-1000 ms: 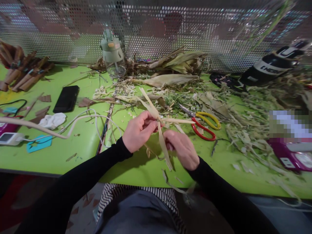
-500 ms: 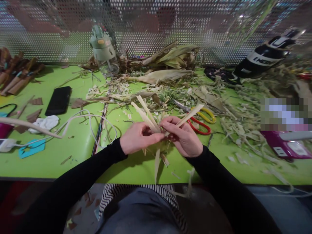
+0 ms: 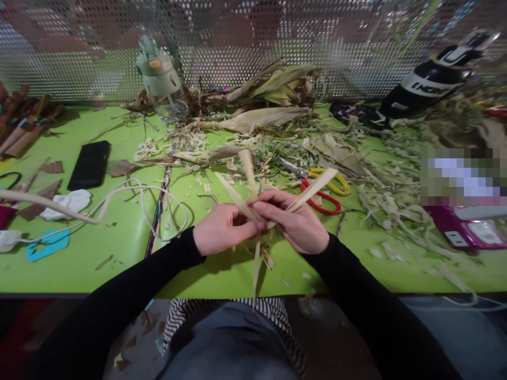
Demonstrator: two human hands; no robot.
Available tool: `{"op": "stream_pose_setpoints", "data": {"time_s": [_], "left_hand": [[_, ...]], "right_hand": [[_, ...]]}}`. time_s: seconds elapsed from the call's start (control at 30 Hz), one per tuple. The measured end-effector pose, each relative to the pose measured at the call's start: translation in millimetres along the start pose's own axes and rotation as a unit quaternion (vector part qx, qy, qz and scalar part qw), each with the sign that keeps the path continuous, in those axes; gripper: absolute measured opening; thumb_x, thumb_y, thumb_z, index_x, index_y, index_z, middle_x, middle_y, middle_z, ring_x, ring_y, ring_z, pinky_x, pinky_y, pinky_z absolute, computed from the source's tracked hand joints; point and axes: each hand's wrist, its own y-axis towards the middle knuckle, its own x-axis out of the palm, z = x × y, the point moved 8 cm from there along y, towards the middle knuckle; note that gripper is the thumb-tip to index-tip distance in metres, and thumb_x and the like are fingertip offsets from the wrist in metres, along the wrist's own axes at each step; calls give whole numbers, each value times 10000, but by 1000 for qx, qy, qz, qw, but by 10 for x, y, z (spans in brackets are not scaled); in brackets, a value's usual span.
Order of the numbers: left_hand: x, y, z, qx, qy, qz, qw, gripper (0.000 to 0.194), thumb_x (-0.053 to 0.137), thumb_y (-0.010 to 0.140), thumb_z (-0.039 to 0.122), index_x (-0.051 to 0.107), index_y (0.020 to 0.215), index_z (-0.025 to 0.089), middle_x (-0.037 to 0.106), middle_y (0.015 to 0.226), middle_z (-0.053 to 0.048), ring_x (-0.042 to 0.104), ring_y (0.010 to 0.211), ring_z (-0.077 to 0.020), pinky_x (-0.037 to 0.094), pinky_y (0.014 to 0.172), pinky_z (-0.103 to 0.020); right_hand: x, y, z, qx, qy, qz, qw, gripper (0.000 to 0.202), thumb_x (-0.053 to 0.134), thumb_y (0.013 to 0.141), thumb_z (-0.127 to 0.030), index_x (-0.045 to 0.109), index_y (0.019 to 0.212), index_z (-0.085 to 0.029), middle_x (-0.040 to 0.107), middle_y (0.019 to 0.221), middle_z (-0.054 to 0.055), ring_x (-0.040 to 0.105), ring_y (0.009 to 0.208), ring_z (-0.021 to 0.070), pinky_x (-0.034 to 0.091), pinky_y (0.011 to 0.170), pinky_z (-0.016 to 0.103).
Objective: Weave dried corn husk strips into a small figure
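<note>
Pale, dry corn husk strips [image 3: 248,168] fan out from between my two hands, which meet over the table's front part. My left hand [image 3: 222,228] pinches the strips from the left, its thumb pointing right. From the other side my right hand [image 3: 293,217] closes thumb and forefinger on them, with one strip [image 3: 316,189] sticking out to the upper right. A narrow strip [image 3: 256,274] hangs down past the table edge. The fingers hide where the strips cross. Just beyond my right hand lie scissors [image 3: 322,203] with one red and one yellow handle.
Whole dried husks [image 3: 257,120] and shredded bits lie behind my hands. A clear bottle with a green lid [image 3: 158,79] stands at the back. A black bottle [image 3: 425,87] leans at the right. Phone [image 3: 89,164], white cable [image 3: 144,211] and blue tag [image 3: 47,246] lie left.
One strip that leaned left beside another now stands nearly upright, apart from it. My right fingers have shifted slightly left, over the crossing. The whole view has moved a little.
</note>
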Motion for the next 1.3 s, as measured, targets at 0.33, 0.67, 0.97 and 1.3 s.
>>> {"op": "stream_pose_setpoints", "data": {"time_s": [0.33, 0.67, 0.97, 1.3], "left_hand": [[66, -16, -67, -62, -117, 22, 991, 238, 765, 630, 246, 655, 794, 112, 682, 759, -35, 603, 662, -101, 507, 678, -238], [118, -21, -124, -94, -121, 26, 988, 239, 787, 581, 204, 633, 738, 108, 605, 629, 15, 530, 560, -68, 454, 550, -191], [65, -23, -10, -38, -169, 28, 985, 218, 655, 772, 341, 631, 740, 127, 663, 680, -20, 628, 639, -98, 538, 653, -227], [-122, -22, -75, -61, -221, 114, 967, 127, 587, 831, 267, 528, 845, 155, 690, 658, -11, 665, 590, -112, 545, 580, -229]], "right_hand": [[-104, -8, -72, -72, 15, 90, 993, 210, 679, 780, -362, 551, 795, -196, 469, 597, -67, 380, 427, 39, 281, 367, 174], [-140, 6, -20, -70, 21, 107, 992, 210, 683, 765, -339, 521, 769, -205, 461, 627, -59, 361, 460, 48, 280, 384, 181], [-81, -23, -68, -52, -19, 69, 996, 313, 618, 806, -502, 560, 900, -209, 515, 665, -44, 451, 460, 56, 356, 376, 183], [-41, -68, -127, -87, -107, 49, 989, 238, 636, 826, -412, 519, 807, -206, 454, 556, -75, 455, 449, 57, 333, 389, 183]]}}
